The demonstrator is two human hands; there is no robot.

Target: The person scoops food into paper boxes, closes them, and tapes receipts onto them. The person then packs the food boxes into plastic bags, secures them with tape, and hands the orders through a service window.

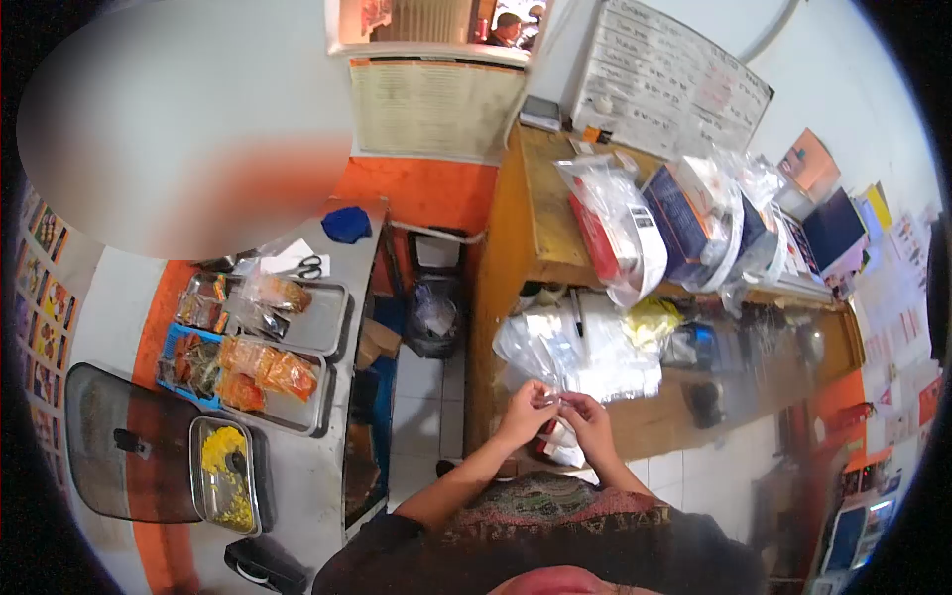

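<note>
In front of my body, at the edge of the wooden desk, my left hand (pixel 528 411) and my right hand (pixel 587 416) are close together with fingertips pinched. Between them is the gathered edge of a clear plastic bag (pixel 538 343), whose body spreads over the desk beyond my fingers. White sheets of paper (pixel 615 347) lie beside the bag, with a crumpled yellow plastic bag (pixel 653 321) on their far side. Just below my hands shows a red and white item (pixel 561 443), partly hidden by them.
On the left metal table (pixel 342 397) are trays (pixel 332 307) with packaged food, scissors (pixel 310 266), a blue cloth (pixel 347 225) and a container of yellow food (pixel 226 451). Bagged boxes (pixel 684 213) line the desk's upper shelf (pixel 540 213). A black bin (pixel 433 315) stands between both tables.
</note>
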